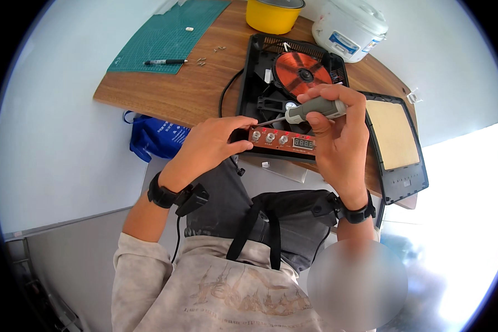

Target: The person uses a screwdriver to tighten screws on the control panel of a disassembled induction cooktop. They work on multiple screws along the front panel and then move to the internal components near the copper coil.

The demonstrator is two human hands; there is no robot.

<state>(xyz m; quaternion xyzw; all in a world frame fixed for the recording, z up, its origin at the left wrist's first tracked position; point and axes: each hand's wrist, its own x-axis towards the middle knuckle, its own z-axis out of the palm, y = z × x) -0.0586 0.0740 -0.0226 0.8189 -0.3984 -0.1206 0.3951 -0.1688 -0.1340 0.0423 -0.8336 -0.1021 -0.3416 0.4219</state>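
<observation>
Two hands on this one; left hand [218,141] pinches the red control board [282,138] at the near edge of the opened cooktop [254,83], right hand [337,133] clamped round a grey screwdriver [314,109]; tip could slip and gouge the board if it tilts; screw head's hidden, copper coil [301,72] partly covered; surface [204,88] further out has loose screws [202,62].

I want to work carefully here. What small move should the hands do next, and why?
Probably turn the screwdriver in the right hand: its tip already sits at the left end of the control board, which the left hand steadies against the open cooker base.
</observation>
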